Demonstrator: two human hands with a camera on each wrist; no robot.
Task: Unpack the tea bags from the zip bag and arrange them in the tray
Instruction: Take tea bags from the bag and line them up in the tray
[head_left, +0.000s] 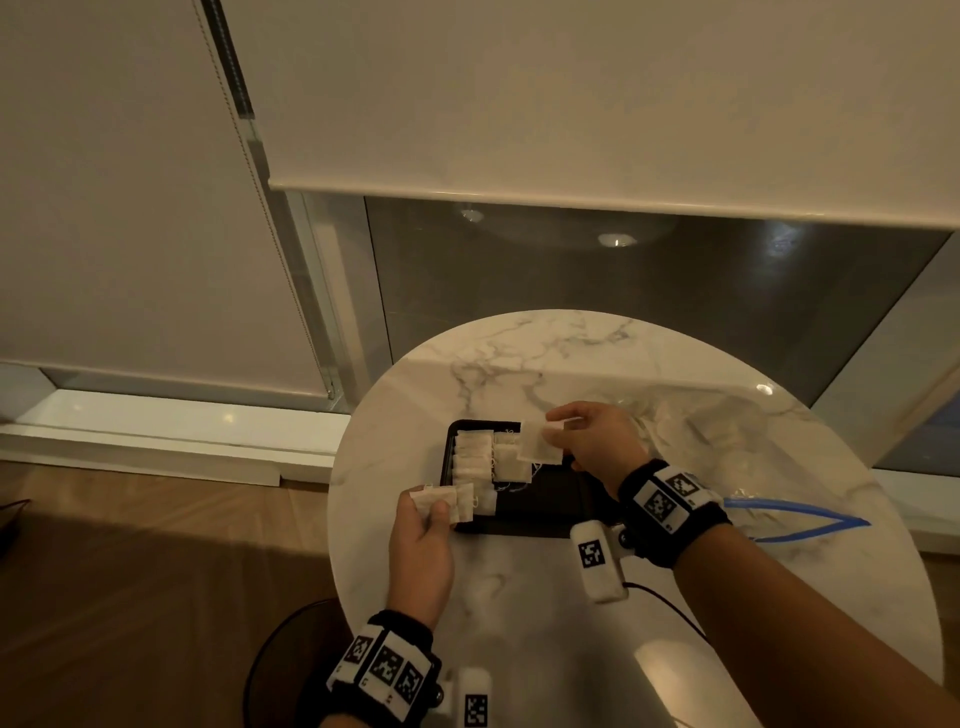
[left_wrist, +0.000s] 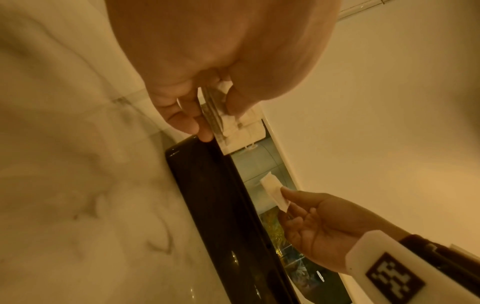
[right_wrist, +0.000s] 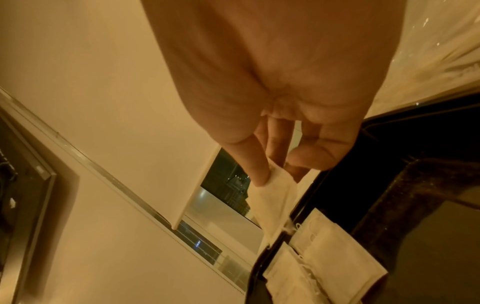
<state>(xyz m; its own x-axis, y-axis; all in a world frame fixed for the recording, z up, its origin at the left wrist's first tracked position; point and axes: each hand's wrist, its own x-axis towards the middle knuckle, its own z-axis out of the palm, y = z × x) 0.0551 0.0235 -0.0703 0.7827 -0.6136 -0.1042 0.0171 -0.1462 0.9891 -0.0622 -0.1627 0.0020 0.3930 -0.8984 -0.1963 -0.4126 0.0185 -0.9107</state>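
Note:
A black tray (head_left: 550, 506) sits on the round marble table (head_left: 519, 597), with several white tea bags (head_left: 480, 454) laid in rows in its far left part. My right hand (head_left: 587, 436) pinches one tea bag (head_left: 540, 441) above the tray's far edge; the right wrist view shows this tea bag (right_wrist: 272, 197) hanging from my fingers (right_wrist: 257, 166). My left hand (head_left: 421, 540) grips a small stack of tea bags (head_left: 452, 501) at the tray's near left corner, the stack (left_wrist: 226, 125) seen edge-on in the left wrist view. The clear zip bag (head_left: 727, 447) with a blue seal lies to the right.
The table's left edge drops to a wood floor (head_left: 130, 571). A window with roller blinds (head_left: 571, 104) stands behind the table. A dark cable (head_left: 670, 608) runs from my right wrist across the near tabletop.

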